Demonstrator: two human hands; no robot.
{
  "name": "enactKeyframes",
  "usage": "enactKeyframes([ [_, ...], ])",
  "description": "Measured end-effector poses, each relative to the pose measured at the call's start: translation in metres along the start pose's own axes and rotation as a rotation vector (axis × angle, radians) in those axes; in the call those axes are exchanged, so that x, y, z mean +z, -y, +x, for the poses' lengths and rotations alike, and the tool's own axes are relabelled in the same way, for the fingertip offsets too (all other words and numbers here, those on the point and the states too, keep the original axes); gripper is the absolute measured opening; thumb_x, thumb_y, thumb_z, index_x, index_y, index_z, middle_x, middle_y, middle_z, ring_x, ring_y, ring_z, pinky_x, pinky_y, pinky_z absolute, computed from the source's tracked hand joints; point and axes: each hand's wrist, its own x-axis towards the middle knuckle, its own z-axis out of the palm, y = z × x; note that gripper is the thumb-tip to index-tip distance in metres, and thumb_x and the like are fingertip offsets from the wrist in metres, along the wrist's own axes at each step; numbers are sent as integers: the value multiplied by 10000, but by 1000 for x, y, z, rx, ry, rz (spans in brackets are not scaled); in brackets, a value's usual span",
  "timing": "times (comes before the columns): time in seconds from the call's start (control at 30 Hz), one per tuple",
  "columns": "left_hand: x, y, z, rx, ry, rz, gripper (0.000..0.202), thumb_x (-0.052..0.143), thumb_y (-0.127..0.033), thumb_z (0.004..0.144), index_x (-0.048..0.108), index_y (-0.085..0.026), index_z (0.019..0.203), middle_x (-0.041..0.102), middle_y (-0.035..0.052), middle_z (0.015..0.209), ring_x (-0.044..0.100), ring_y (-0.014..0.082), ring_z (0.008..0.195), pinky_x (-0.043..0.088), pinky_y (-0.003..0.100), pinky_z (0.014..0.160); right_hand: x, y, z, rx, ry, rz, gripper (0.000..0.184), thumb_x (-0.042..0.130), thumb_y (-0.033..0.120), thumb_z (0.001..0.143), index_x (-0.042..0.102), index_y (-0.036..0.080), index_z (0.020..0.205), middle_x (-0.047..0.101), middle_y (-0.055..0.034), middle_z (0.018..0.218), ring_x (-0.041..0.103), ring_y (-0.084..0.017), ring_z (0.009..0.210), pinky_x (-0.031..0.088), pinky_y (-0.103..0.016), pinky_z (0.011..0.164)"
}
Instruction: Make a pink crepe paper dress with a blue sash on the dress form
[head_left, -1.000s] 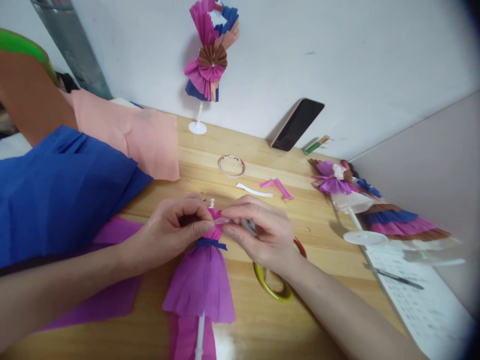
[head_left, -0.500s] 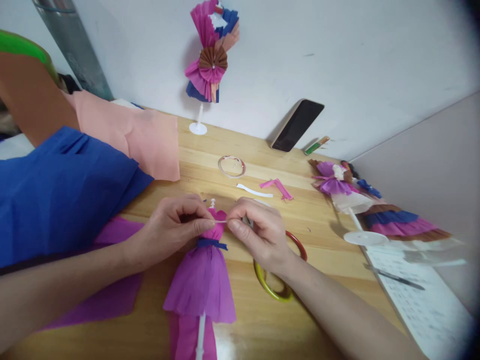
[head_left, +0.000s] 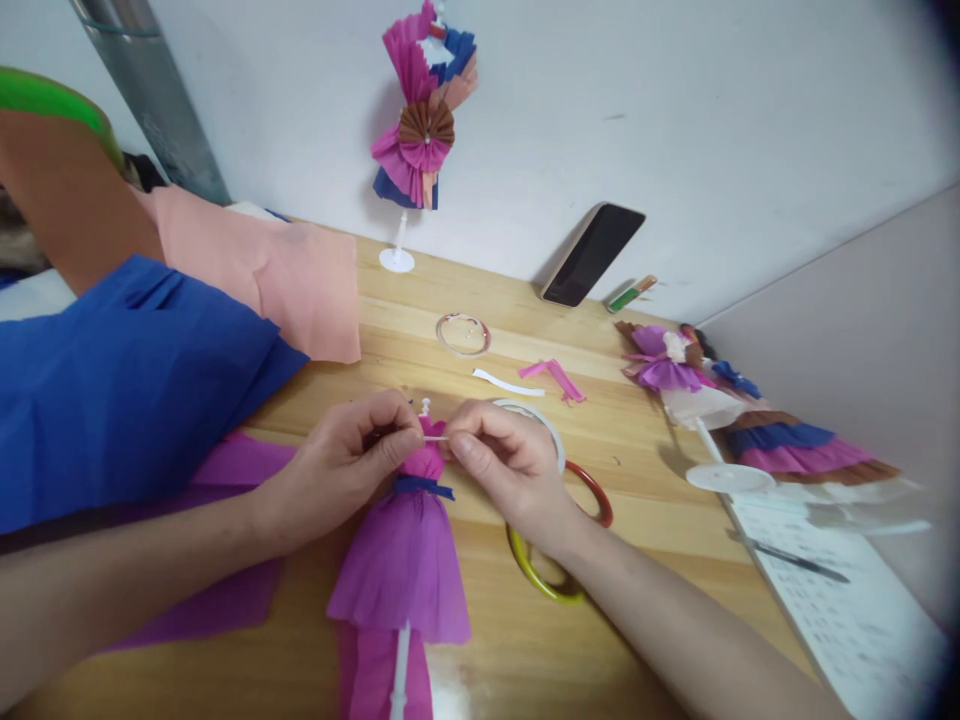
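Our left hand (head_left: 352,455) and right hand (head_left: 502,465) pinch a thin white sliver (head_left: 436,438) over the purple paper dress (head_left: 401,560), which blocks the near middle of the table (head_left: 660,540). To our left the wood lies under a blue sheet (head_left: 127,380), a peach sheet (head_left: 277,270) and a purple sheet (head_left: 240,470), all low enough to pass over. Under our right wrist sit a yellow ring (head_left: 536,578) and a red ring (head_left: 598,490). Beyond the hands the wood is bare except for a tape ring (head_left: 463,333), a white strip (head_left: 508,382) and a pink scrap (head_left: 555,373). At the wall stand a dress model (head_left: 421,130) and a leaning phone (head_left: 592,252). To our right, open wood runs up to the lying dolls (head_left: 675,370), a round base (head_left: 730,477) and a printed sheet (head_left: 847,600).
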Motion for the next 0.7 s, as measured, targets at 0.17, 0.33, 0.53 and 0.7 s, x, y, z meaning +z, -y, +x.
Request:
enactKeyframes([
  [0.17,-1,3,0,-79,-30,-121,248,588,-343,855,573,-143,710,508,-36,627,446,76,553,368,191,505,0,-7,2,221,28,350,225,670,351,830,626,164,713,596,-2,639,503,-94,549,422,-234,546],
  [0.33,-3,3,1,-29,-99,-76,207,605,-287,829,597,-140,683,554,-20,637,495,88,579,405,205,543,-13,-12,5,320,69,661,356,741,514,721,708,168,796,681,-47,707,551,-119,530,459,-267,527],
  [0.53,-4,6,3,23,-97,8,187,601,-263,841,612,-144,698,577,-8,669,524,102,619,421,216,574,-19,-9,6,236,-73,436,263,772,414,724,720,219,892,670,-16,728,580,-125,613,465,-262,574],
  [0.7,-3,8,1,44,-56,-11,187,590,-263,862,617,-152,714,553,-26,652,501,87,581,403,206,543,-9,0,7,121,-38,197,76,726,269,736,681,208,743,638,-1,666,545,-123,596,444,-261,551],
])
